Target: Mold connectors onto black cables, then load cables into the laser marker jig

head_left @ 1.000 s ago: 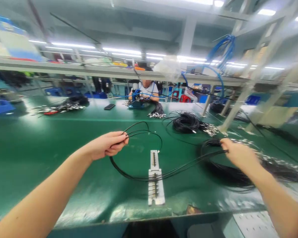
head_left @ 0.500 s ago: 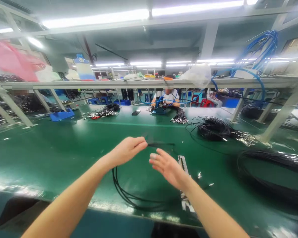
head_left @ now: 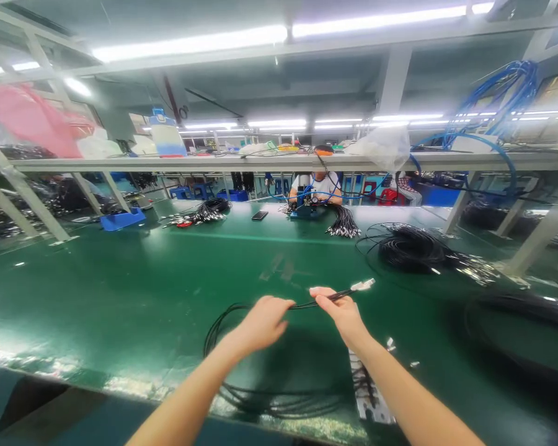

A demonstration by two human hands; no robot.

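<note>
A few black cables (head_left: 302,305) stretch between my two hands. My left hand (head_left: 266,319) is closed around them, and they loop from it down to the left and back along the table's front edge. Nearer the connector end, my right hand (head_left: 341,314) pinches the same cables between thumb and fingers. Silvery-white connectors (head_left: 363,285) stick out to the right past that hand. Below my right forearm lies a metal strip with slots (head_left: 368,390), partly covered by the arm. Small white connector pieces (head_left: 390,344) lie beside it.
On the green table (head_left: 121,297), a coil of black cables (head_left: 409,244) lies right, with another bundle (head_left: 207,210) back left. A phone (head_left: 260,215) is at the back. A person (head_left: 323,186) sits opposite behind a blue device (head_left: 304,207). A shelf (head_left: 260,163) crosses above.
My right hand, open before, has closed on the cables near their connectors. Both hands sit lower in the picture, and my left hand still grips the cables.
</note>
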